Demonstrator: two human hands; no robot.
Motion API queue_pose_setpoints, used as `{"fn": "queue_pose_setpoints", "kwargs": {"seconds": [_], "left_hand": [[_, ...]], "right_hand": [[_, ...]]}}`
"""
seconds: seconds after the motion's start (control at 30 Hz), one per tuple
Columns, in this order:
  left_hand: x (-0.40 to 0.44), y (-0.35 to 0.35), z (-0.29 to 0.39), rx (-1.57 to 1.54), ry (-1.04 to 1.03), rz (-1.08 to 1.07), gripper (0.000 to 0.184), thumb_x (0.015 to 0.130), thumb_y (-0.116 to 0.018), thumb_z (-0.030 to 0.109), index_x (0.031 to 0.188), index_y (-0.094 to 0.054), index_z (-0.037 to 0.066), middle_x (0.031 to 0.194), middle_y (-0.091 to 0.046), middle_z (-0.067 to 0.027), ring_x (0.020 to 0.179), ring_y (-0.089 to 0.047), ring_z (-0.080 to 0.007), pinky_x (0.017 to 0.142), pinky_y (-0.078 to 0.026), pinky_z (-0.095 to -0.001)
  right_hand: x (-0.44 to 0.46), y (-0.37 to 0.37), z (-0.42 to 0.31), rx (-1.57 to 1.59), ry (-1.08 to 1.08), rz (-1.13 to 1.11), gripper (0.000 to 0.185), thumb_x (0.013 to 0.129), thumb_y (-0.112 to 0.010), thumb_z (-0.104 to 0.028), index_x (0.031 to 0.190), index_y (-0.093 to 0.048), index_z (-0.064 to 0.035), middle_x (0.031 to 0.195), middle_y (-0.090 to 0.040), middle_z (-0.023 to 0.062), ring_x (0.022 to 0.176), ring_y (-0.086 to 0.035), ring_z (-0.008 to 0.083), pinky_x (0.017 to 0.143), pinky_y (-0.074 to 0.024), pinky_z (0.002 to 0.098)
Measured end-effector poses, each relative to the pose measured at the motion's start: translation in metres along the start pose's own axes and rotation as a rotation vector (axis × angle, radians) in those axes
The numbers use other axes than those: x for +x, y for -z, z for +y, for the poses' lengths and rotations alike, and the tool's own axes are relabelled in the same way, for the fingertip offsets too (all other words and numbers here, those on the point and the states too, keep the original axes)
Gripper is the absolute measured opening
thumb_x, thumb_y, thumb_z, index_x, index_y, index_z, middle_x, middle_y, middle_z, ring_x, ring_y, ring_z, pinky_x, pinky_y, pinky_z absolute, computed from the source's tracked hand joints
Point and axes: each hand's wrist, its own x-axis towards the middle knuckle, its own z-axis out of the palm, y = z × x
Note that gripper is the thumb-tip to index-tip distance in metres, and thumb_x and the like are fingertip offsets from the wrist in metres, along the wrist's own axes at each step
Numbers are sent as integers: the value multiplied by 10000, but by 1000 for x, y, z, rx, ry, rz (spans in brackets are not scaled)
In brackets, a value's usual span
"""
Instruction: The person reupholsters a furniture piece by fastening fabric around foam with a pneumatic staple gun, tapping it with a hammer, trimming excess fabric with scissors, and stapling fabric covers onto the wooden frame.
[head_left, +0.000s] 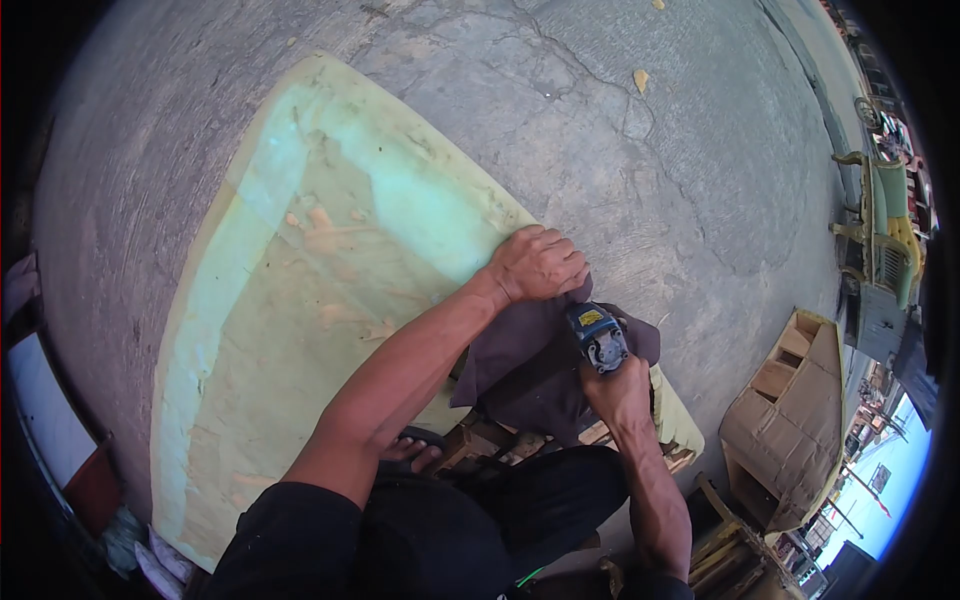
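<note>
My left hand is closed in a grip on the upper edge of a dark purple-brown fabric. In my right hand is a blue and grey staple gun, its head over the fabric close to my left hand. The fabric drapes over the right end of a large foam-padded piece, pale yellow and green with worn patches. Bare wood framing shows beneath the fabric near my legs. The staple gun's tip is hidden from this angle.
Cracked concrete ground surrounds the padded piece. On the right stands a wooden frame covered in brown board; beyond it are ornate chairs. A white panel lies at the left. My foot is beside the foam.
</note>
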Motion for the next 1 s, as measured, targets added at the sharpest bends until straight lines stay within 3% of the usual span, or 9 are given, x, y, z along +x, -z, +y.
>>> {"fn": "queue_pose_setpoints", "kwargs": {"seconds": [0.17, 0.27, 0.5, 0.93, 1.0], "left_hand": [[2, 2, -6, -4, -39, 23, 237, 781, -727, 258, 631, -571, 162, 619, -518, 18, 597, -584, -151, 554, -484, -304], [-5, -1, 0, -25, 0, 30, 240, 778, -730, 262, 629, -572, 161, 615, -516, 20, 593, -580, -150, 554, -483, -301], [-2, -2, -1, 2, -10, 69, 250, 787, -727, 279, 625, -573, 166, 606, -511, 35, 584, -566, -145, 544, -472, -296], [3, 1, -2, -33, -33, 56, 264, 796, -717, 271, 607, -571, 157, 584, -517, 30, 569, -568, -165, 552, -493, -321], [1, 8, 3, -114, 124, -155, 196, 812, -700, 263, 711, -612, 120, 675, -580, -4, 670, -614, -209, 615, -519, -380]], "right_hand": [[-10, -7, 8, 95, 115, 20, 305, 773, -710, -127, 1053, -685, -10, 823, -675, 275, 853, -662, 437, 720, -563, 472], [-27, -15, 8, -40, 35, -4, 306, 763, -742, -162, 1038, -694, -38, 763, -667, 260, 790, -661, 438, 680, -551, 504], [-30, -18, 7, -22, 35, 22, 327, 736, -748, -149, 1041, -697, -43, 738, -657, 268, 750, -661, 439, 669, -549, 503], [-33, -22, 0, -105, -15, 12, 347, 735, -717, -171, 1065, -681, -67, 781, -666, 276, 789, -659, 455, 718, -548, 520], [-40, -19, -1, -106, -8, 26, 353, 740, -715, -175, 1074, -678, -68, 783, -669, 273, 792, -660, 456, 723, -547, 524]]}}
